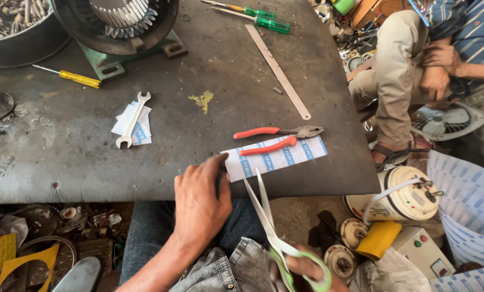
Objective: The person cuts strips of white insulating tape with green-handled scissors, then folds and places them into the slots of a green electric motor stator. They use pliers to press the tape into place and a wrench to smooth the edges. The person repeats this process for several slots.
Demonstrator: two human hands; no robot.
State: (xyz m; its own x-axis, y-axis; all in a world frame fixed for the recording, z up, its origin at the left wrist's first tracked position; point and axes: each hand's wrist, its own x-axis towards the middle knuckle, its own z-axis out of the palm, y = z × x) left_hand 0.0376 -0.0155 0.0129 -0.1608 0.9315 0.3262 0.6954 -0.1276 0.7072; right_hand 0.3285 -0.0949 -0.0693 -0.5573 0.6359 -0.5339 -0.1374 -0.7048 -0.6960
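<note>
The left hand [198,203] lies flat, fingers together, pinning the white blue-striped paper strip [274,157] at the dark metal table [90,162] edge; the right hand [301,270] grips green-handled scissors [269,216], blades apart; orange-handled pliers [274,138] weigh the strip, so a crooked cut or nicked thumb seems likeliest.

White blue-striped paper strip [277,157] under pliers, similar scraps [135,125] under wrench

Dark metal workbench [198,162] with pliers [277,132], paper strip [277,158], wrench [134,119], steel ruler [278,71], screwdrivers [74,77].
</note>
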